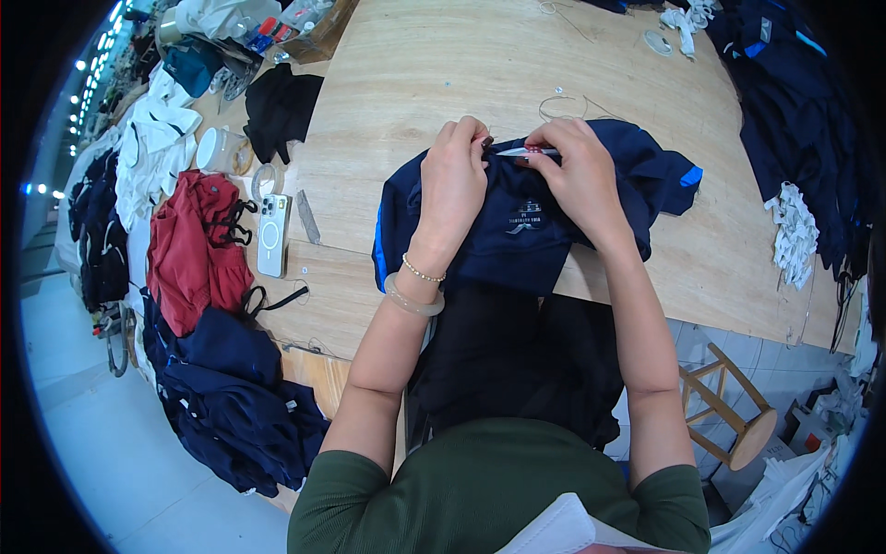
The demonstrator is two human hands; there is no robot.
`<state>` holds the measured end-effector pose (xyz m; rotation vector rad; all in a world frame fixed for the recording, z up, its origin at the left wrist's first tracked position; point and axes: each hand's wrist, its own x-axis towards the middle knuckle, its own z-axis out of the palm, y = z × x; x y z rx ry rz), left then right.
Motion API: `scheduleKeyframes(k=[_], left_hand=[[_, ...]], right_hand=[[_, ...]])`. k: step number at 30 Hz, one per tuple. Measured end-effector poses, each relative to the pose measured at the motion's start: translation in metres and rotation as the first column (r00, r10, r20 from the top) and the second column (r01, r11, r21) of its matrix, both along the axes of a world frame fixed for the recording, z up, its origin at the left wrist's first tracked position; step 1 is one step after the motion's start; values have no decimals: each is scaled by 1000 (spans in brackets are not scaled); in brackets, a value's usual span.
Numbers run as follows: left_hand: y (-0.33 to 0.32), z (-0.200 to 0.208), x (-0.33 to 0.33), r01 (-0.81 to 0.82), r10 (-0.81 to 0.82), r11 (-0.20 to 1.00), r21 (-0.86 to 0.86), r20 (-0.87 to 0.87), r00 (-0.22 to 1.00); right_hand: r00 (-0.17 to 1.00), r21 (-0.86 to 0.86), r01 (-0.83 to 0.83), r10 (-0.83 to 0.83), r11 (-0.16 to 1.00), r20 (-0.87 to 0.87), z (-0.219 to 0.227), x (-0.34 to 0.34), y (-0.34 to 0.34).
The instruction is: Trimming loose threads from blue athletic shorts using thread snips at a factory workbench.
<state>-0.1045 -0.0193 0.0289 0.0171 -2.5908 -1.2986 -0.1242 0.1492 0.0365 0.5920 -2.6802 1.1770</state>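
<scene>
A navy garment with bright blue stripes lies bunched on the table in front of me, with a small pale print on its inner side. My left hand is closed in a pinch at the garment's upper edge. Close by on the right, my right hand is closed around a slim, pale, pointed tool. Its tip points left toward my left fingertips, along the navy edge. The tool's exact kind is hidden by the fingers.
Left of the garment lie a phone, red clothing and a navy pile. Black cloth lies behind them. More navy garments and white scraps hang along the right. A wooden stool stands at the lower right.
</scene>
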Motion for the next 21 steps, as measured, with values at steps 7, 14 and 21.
scheduleKeyframes(k=[7,14,21], left_hand=[[0,1,1,13,-12,1000,23,-33,999],[-1,2,1,18,-18,1000,13,-21,1000],[-52,18,7,-194,232,958,213,-173,957]], right_hand=[[1000,61,-11,11,998,-6,-3,-3,-11],[1000,82,-18,18,996,4,-3,-5,-15],[999,-62,15,-18,998,-36,10,-1,7]])
